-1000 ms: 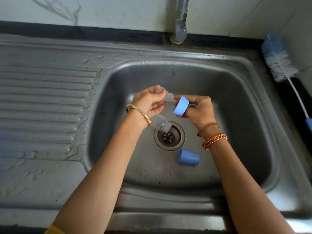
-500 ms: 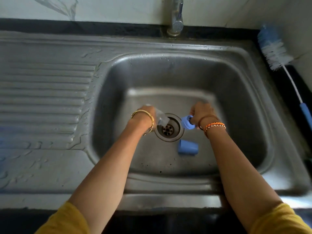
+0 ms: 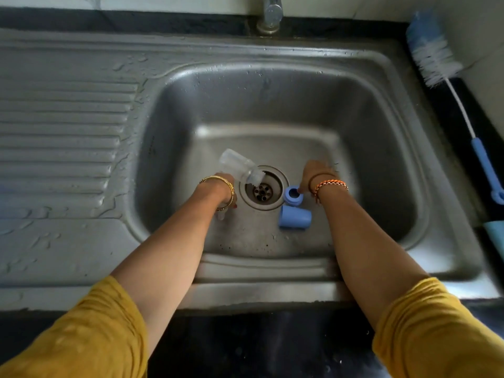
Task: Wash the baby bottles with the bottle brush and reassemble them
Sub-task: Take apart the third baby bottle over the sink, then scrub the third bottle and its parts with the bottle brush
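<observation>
A clear baby bottle point(image 3: 240, 167) was seen lying tilted at the drain point(image 3: 263, 190) of the steel sink point(image 3: 272, 105), beside the left hand point(image 3: 222, 186). A blue screw ring point(image 3: 293, 195) was touched by the right hand point(image 3: 316, 174), just above a blue cap point(image 3: 294, 217). A bottle brush point(image 3: 447, 77) was laid on the dark worktop point(image 3: 480, 126).

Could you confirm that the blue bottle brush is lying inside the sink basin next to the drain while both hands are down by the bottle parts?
Not quite. The head view shows the bottle brush outside the sink, on the dark counter along its right edge, its bristles toward the wall. The rest holds: the left hand and right hand are down by the drain.
</observation>
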`<state>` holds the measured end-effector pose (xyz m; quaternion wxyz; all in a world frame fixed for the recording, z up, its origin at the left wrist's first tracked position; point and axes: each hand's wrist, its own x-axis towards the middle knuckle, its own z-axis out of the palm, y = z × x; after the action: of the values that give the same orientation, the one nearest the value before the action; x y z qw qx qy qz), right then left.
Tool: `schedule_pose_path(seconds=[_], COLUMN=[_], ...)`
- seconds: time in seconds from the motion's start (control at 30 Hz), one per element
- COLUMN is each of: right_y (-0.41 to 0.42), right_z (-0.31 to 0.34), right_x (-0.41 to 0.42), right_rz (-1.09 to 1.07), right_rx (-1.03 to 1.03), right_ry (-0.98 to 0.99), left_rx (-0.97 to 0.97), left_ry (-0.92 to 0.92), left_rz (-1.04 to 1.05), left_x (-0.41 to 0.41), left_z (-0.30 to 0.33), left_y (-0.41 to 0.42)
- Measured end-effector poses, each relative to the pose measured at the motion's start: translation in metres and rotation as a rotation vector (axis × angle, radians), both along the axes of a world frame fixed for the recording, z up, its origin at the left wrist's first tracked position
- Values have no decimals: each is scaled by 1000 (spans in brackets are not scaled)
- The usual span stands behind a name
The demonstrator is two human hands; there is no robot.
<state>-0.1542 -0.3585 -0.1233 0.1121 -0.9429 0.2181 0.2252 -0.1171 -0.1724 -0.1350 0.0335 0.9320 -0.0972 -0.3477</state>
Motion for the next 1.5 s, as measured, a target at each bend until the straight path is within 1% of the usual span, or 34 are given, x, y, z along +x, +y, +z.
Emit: schedule_pose_path(seconds=[0.13,0.23,0.3,0.43,0.5,0.6,0.67,0.8,0.9,0.97,1.03,1.1,1.17,1.23,1.5], right_y=[-1,1,6,21,28,35,31,1,-29,-44,-57,-66,-73,-81,-94], right_z=[5,8,11,31,46,69,76,83,93,97,95,91,90,92,86], right_x=[4,5,2,-15,-25,-43,-54,-62,-61,-61,-64,-66,-66,-66,-69], right_rz=[8,20,59,124,124,51,8,-161,-308,-394,-448,-494,-562,-633,-722], right_rx=[-97,-146,-141,-43,-37,-14,-2,-11,-66,-136,-240,-285,-274,-235,-227], right_ry=[-66,-100,-85,-32,-117,-380,-490,-627,-737,-784,-785,-739,-698,-713,-728], left_rx=[-1,-33,-121,-432,-543,-622,-647,-591,-556,-541,-539,-520,-493,-448,-179], left_ry=[5,-84,-189,-348,-351,-323,-308,-351,-441,-461,-460,-468,-485,-505,-526], left_rz=[46,90,139,259,269,247,221,110,41,-21,-44,-52,-51,-73,-273], left_x=[1,1,2,-8,-17,-28,-29,-26,-21,-21,-21,-22,-22,-22,-11], left_z=[0,6,11,32,38,50,52,49,44,44,42,39,33,25,3], left_y=[0,2,5,3,-5,-18,-28,-46,-55,-58,-59,-57,-55,-54,-49])
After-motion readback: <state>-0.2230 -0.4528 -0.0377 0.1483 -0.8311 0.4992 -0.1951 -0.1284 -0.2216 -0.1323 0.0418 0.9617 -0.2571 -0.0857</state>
